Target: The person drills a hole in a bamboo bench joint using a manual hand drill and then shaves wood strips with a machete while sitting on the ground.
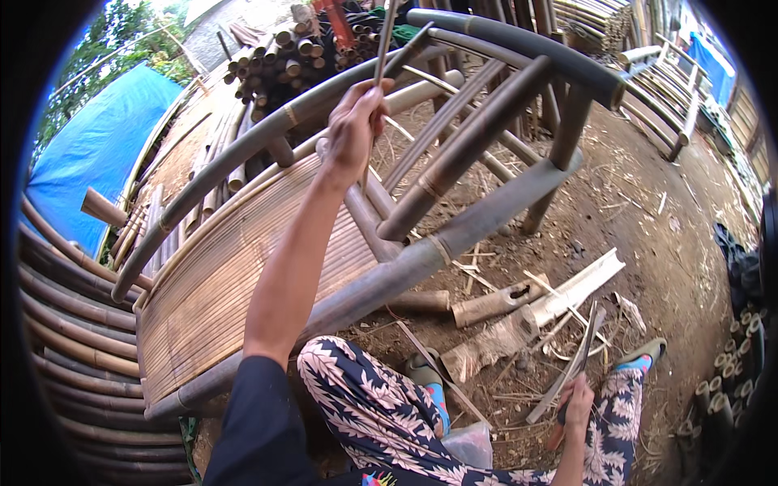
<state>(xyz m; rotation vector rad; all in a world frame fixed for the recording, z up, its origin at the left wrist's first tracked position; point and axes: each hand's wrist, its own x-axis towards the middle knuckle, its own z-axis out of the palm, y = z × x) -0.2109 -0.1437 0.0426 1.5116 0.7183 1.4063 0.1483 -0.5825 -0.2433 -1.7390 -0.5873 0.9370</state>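
Note:
My left hand (356, 128) is raised over a bamboo bench and closed around a thin bamboo strip (386, 47), which stands nearly upright. The bench has a slatted seat (235, 259) and a dark, thick front rail (348, 300). Behind my left hand rises its end frame, with a curved dark armrest (527, 50) and slanting poles (462, 150). Low by my right knee, my right hand (577, 402) is wrapped around the handle of a knife (587, 347). Its narrow blade points away from me, above the littered ground.
Split bamboo pieces (575, 283), a bamboo tube with a hole (498, 301) and shavings lie on the ground before me. Curved poles (89, 356) are stacked at the left, near a blue tarp (105, 146). Cut bamboo ends (729, 373) stand at the right.

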